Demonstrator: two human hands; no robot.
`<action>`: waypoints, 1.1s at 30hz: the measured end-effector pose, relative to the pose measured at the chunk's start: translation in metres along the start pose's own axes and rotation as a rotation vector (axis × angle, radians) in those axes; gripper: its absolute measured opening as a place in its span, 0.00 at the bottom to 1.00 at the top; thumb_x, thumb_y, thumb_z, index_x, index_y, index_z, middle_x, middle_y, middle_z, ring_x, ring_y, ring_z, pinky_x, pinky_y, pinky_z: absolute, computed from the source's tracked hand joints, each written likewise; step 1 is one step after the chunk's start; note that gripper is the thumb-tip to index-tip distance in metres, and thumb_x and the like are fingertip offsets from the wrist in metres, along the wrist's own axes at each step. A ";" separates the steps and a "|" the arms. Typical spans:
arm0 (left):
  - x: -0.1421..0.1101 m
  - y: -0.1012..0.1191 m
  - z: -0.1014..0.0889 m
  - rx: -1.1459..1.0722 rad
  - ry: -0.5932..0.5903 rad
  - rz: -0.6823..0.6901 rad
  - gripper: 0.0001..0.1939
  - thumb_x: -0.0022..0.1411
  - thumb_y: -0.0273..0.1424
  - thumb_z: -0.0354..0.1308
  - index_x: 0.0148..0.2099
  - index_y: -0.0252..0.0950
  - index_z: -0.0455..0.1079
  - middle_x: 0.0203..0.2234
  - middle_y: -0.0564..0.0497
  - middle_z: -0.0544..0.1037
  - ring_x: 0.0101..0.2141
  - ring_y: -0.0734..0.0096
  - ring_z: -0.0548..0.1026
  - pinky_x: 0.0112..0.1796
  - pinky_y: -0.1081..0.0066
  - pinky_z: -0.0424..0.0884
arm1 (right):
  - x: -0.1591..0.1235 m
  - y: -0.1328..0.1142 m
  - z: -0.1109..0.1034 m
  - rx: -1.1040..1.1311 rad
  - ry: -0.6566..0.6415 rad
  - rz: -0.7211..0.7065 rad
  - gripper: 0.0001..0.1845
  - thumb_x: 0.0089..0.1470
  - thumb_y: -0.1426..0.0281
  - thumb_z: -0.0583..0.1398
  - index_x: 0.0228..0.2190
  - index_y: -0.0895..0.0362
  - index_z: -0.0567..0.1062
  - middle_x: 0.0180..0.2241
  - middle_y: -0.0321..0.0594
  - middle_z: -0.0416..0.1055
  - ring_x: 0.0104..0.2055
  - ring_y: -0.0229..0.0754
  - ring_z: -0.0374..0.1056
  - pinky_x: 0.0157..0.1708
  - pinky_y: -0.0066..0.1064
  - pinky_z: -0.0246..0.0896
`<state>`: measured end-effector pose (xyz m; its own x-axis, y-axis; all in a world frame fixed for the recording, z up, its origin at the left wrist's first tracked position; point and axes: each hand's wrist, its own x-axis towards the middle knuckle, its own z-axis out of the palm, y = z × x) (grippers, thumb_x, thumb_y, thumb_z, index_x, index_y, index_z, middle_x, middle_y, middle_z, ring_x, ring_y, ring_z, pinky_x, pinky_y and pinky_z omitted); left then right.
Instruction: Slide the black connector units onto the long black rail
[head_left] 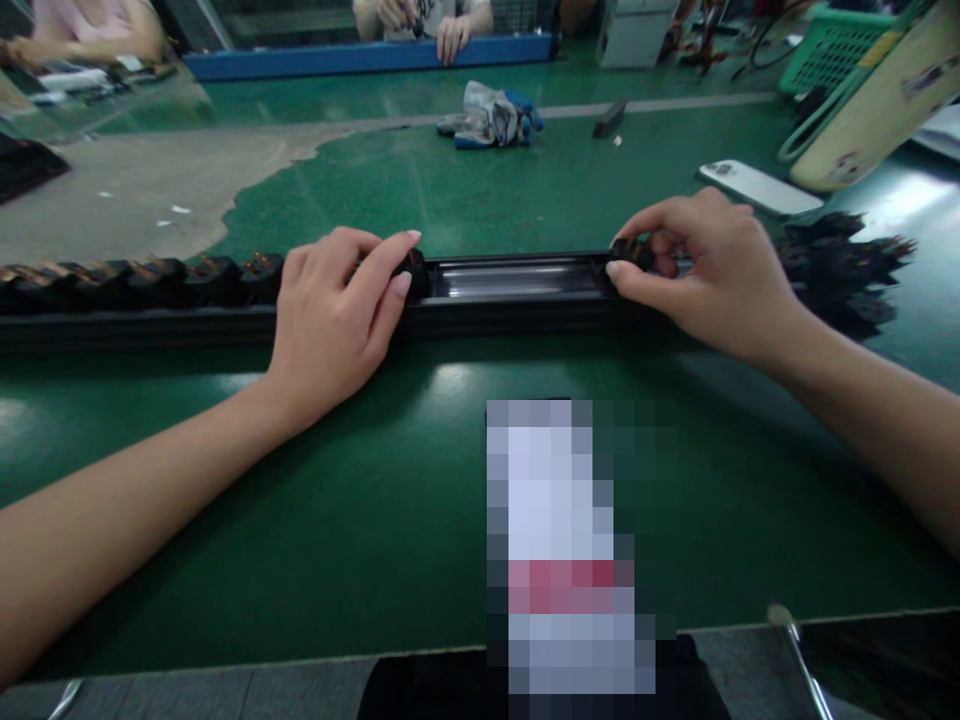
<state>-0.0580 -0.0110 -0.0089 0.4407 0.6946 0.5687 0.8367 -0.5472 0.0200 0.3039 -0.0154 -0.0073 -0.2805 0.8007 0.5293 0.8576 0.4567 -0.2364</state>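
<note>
A long black channel rail (pixel 517 318) lies across the table, its bare shiny groove showing between my hands. Along its left stretch sits a row of black parts with copper-coloured contacts (pixel 154 280). My left hand (pixel 337 300) rests over the rail, thumb and fingers closed on a black part (pixel 415 272) set at the groove. Pinched between the thumb and fingers of my right hand (pixel 697 260) is another black part (pixel 631 252), at the groove's right end; my fingers hide much of it. Just beyond that hand lies a heap of similar black parts (pixel 847 265).
Farther back lie grey-and-blue gloves (pixel 495 115), a small dark block (pixel 610 118) and a white phone (pixel 761 187). A green basket (pixel 832 50) stands at the back right. A pixelated patch (pixel 562 500) covers the front middle. Other people's hands (pixel 453 38) show across the table.
</note>
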 end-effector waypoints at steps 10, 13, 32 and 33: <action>0.000 -0.001 0.001 0.025 0.009 0.013 0.26 0.79 0.43 0.41 0.70 0.46 0.70 0.53 0.43 0.78 0.56 0.51 0.75 0.57 0.51 0.68 | -0.001 -0.007 -0.004 -0.026 -0.020 0.066 0.09 0.59 0.66 0.65 0.42 0.48 0.75 0.28 0.37 0.65 0.45 0.55 0.70 0.50 0.52 0.64; 0.000 0.000 0.001 0.025 0.004 0.009 0.26 0.79 0.43 0.41 0.70 0.45 0.70 0.54 0.43 0.78 0.56 0.51 0.75 0.58 0.50 0.68 | -0.001 -0.010 -0.005 -0.031 -0.025 0.083 0.09 0.59 0.67 0.65 0.42 0.48 0.74 0.28 0.37 0.65 0.45 0.56 0.70 0.50 0.52 0.65; -0.001 -0.004 0.004 0.069 0.007 0.043 0.28 0.81 0.44 0.38 0.71 0.42 0.67 0.54 0.45 0.77 0.57 0.55 0.75 0.59 0.54 0.67 | 0.002 -0.001 -0.007 -0.054 -0.029 0.008 0.10 0.58 0.62 0.66 0.41 0.52 0.76 0.26 0.37 0.64 0.42 0.53 0.69 0.50 0.52 0.64; -0.001 -0.004 0.003 0.068 0.003 0.035 0.28 0.81 0.44 0.38 0.71 0.43 0.67 0.54 0.45 0.77 0.57 0.55 0.75 0.59 0.54 0.67 | 0.003 0.000 -0.008 -0.044 -0.033 0.002 0.10 0.58 0.62 0.66 0.41 0.52 0.76 0.26 0.37 0.65 0.41 0.52 0.69 0.50 0.52 0.63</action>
<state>-0.0606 -0.0084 -0.0119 0.4695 0.6739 0.5705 0.8407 -0.5386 -0.0556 0.3068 -0.0161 0.0005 -0.2925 0.8141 0.5017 0.8758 0.4387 -0.2011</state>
